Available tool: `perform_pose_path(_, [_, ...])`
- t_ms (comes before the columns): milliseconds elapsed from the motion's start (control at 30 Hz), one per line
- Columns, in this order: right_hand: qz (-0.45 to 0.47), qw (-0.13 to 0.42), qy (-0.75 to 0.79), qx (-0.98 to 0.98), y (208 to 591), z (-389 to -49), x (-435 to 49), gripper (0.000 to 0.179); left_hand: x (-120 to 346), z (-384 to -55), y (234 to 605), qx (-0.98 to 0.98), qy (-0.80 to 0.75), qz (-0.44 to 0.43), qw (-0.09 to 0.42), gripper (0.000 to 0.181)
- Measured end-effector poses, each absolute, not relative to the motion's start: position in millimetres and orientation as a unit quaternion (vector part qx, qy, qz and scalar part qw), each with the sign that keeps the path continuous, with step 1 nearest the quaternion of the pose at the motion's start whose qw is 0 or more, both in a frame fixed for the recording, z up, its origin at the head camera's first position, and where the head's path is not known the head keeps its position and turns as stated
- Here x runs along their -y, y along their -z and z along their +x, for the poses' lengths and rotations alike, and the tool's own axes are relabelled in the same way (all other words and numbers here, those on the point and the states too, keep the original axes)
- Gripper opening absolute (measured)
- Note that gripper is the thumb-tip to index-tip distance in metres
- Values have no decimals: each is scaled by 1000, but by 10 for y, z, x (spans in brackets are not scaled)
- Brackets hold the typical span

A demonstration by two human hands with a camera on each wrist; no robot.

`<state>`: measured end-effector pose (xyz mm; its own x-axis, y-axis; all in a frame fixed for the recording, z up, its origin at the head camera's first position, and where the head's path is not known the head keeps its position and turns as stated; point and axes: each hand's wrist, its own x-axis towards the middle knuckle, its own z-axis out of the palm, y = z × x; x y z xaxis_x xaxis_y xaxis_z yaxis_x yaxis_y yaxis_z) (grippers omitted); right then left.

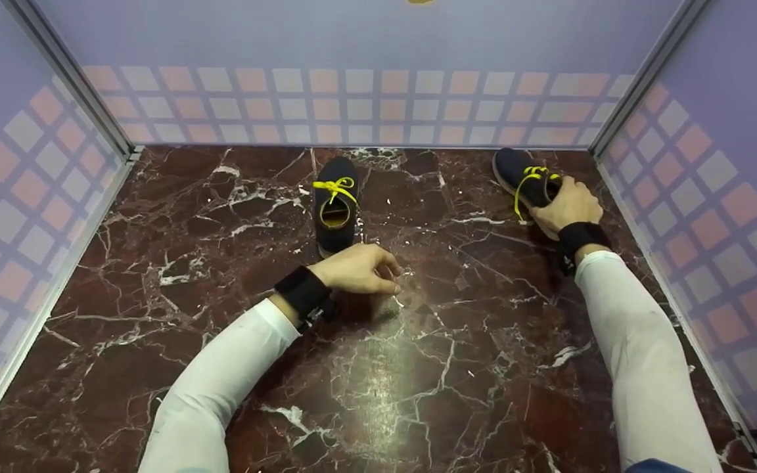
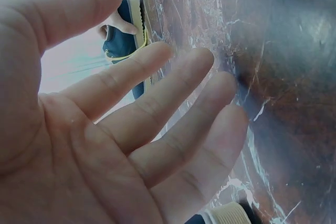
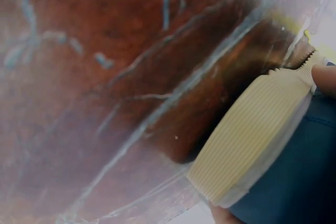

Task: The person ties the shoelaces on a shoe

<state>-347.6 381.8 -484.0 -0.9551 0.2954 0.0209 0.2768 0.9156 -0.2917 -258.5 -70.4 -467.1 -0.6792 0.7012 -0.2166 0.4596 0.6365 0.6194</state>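
Note:
Two dark navy shoes with yellow laces are on the marble-patterned surface. One shoe (image 1: 337, 168) stands at the back middle, its lace tied in a bow and its toe toward the rear wall. My left hand (image 1: 357, 268) hovers just in front of its heel, fingers loosely bent around nothing; the left wrist view shows the bare palm. At the back right, my right hand (image 1: 570, 207) grips the other shoe (image 1: 513, 169) near its heel opening, thumb on the near side. A yellow lace end hangs down its side. In the right wrist view its ribbed cream sole (image 3: 252, 137) shows.
Purple panels with pink and white squares enclose the back (image 1: 378, 39), left and right. Metal posts (image 1: 648, 72) stand in the corners. The dark red surface (image 1: 483, 394) is glossy with white veins. The right-hand shoe is close to the right panel.

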Motion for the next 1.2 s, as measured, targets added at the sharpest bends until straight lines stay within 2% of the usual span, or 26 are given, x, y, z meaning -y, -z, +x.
perform_pose_path(1200, [-133, 55, -141, 979, 4808, -3394, -3753, 83, 664, -2578, 4650, -877, -275, 333, 211, 43])
